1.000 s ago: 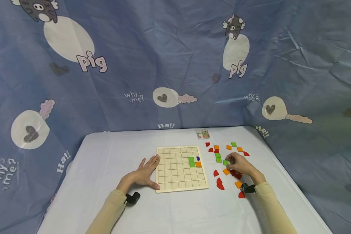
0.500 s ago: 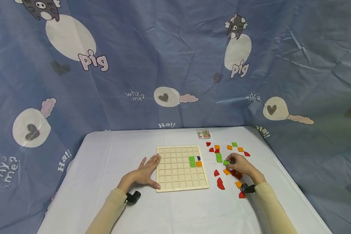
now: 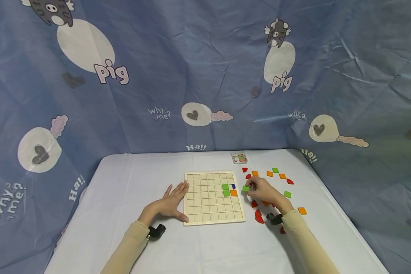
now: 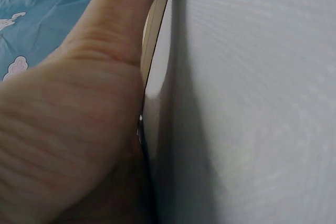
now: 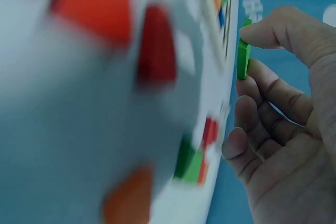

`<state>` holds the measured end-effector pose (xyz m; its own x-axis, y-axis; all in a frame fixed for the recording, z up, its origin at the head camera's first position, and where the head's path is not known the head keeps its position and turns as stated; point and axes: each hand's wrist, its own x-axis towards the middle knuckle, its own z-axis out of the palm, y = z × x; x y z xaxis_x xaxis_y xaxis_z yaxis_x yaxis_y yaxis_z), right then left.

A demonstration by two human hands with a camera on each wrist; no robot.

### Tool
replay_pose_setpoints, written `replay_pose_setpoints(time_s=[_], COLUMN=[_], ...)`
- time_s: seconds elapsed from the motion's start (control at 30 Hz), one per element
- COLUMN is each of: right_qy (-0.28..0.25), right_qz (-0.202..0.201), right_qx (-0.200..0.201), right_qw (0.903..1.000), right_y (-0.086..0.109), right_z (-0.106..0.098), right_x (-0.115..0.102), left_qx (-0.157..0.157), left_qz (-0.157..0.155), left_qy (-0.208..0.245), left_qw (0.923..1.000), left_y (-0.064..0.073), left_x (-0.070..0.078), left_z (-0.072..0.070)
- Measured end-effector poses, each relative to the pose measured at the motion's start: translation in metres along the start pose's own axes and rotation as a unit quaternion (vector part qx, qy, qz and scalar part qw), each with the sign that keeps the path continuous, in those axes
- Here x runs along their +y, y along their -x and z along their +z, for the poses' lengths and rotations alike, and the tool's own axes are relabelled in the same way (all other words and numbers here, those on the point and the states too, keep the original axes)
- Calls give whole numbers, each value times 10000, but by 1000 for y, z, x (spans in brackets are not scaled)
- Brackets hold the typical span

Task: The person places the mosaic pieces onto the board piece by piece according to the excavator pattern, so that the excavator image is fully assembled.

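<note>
My left hand (image 3: 169, 201) lies with fingers straight and thumb spread against the left edge of a square wooden grid board (image 3: 203, 206). In the left wrist view its palm side (image 4: 68, 124) fills the left, beside the board's thin edge. The thumb and index finger of my right hand (image 3: 264, 191) pinch a green square tile (image 3: 246, 188) just off the board's right side. The right wrist view shows that green tile (image 5: 243, 59) edge-on, above the table. On the board sit two green tiles (image 3: 226, 193), an orange tile (image 3: 234, 193) and a blue rounded piece (image 3: 233, 186).
Several red rounded pieces (image 3: 258, 217), orange tiles (image 3: 302, 210) and green tiles (image 3: 287, 194) lie scattered on the white tabletop (image 3: 191, 247) right of the board, some hidden under my right hand. A small printed card (image 3: 239, 158) lies near the back edge. A blue patterned cloth (image 3: 205, 76) hangs behind.
My right hand has picked up the green tile and moved left with it toward the board. A green and an orange tile now show where the hand and arm were. The left hand stays.
</note>
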<state>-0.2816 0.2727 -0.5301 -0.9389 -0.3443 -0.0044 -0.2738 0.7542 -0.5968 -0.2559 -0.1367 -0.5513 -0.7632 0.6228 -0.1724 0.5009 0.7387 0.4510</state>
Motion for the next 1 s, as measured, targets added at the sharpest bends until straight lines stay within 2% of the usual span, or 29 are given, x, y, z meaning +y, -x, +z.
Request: replay_pose_setpoints(time_s=[0.17,0.37,0.63,1.0], right_qy=[-68,18,243,289], right_qz=[-565,-1091,-1209,-1394], right_qx=[-161,-426,-743,-850], right_qw=[9983,9931,9896,9862], right_y=[-12,-24,-35,-43], right_z=[18,39,55,54], right_x=[-24,-41,-53,-58], left_qx=[-50,-42,-54,-38], left_qz=[43,84,18,-2], left_qy=[9,-41,-16,-120], left_qw=[10000,9999,10000,9999], left_y=[-1,-2,-2,-3], left_x=[0,-1,-3,-7], left_z=[1,4,5,6])
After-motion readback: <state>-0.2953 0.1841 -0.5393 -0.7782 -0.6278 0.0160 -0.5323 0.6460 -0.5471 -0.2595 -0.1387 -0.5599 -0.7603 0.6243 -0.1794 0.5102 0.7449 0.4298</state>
